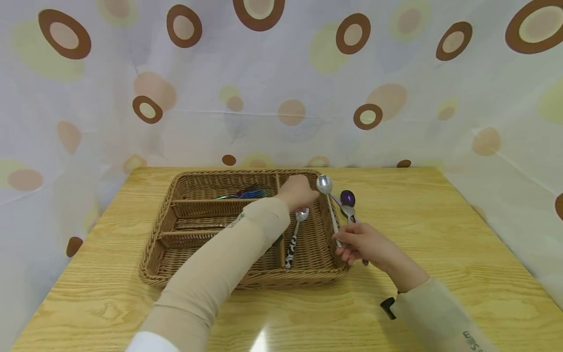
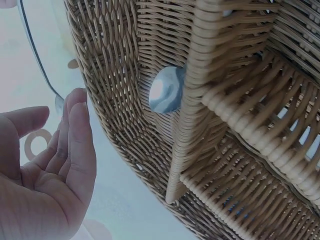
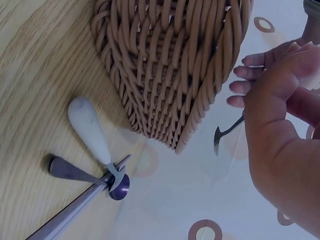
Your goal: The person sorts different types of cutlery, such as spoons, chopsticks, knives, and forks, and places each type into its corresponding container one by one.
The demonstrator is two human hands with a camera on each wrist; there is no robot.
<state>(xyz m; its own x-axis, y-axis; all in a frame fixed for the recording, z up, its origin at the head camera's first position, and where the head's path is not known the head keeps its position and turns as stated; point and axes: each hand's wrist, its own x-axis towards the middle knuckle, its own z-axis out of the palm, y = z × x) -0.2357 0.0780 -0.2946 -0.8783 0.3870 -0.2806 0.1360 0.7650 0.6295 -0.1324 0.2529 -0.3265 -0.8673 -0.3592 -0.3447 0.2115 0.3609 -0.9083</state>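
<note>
My right hand (image 1: 367, 247) pinches the handle of a silver spoon (image 1: 324, 184), held bowl up by the basket's right rim. Over the wicker basket (image 1: 299, 279) is my left hand (image 1: 298, 192); in the left wrist view its fingers bend loosely around nothing, close to that spoon's bowl (image 2: 59, 106). Below it, a spoon with a black-and-white patterned handle (image 1: 291, 252) lies in the right compartment. Beside the basket, a purple spoon (image 1: 347, 198), a white-handled spoon (image 3: 90, 127) and other cutlery lie crossed, partly behind my right hand in the head view.
Dividers (image 1: 220, 201) split the basket into several compartments. Forks (image 1: 252, 194) lie in the back left one. My left sleeve (image 1: 228, 269) hides part of the front compartments. A dotted cloth (image 1: 264, 132) hangs behind the wooden table (image 1: 440, 234).
</note>
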